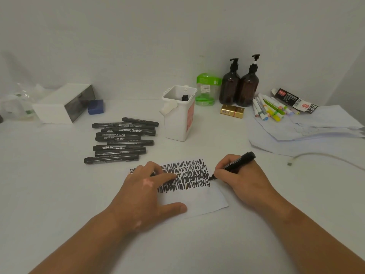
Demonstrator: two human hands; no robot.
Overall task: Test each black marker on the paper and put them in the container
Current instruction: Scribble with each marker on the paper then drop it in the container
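A small white paper (205, 202) lies in front of me, its upper half covered with rows of black scribble. My left hand (146, 192) presses flat on the paper's left part, fingers spread. My right hand (241, 177) grips an uncapped black marker (237, 162) like a pen, its tip touching the paper at the right end of the scribble. Several capped black markers (120, 140) lie in a pile at the left. A white container (178, 113) stands behind the paper with one black marker (185, 97) upright inside.
Behind the container stand a green-lidded jar (207, 89) and two brown pump bottles (239, 86). A gold box (232, 111), coloured markers (270, 108), loose papers (308, 127) and a cable (324, 156) fill the right. A white box (61, 103) and a blue ink pad (95, 106) sit at the left.
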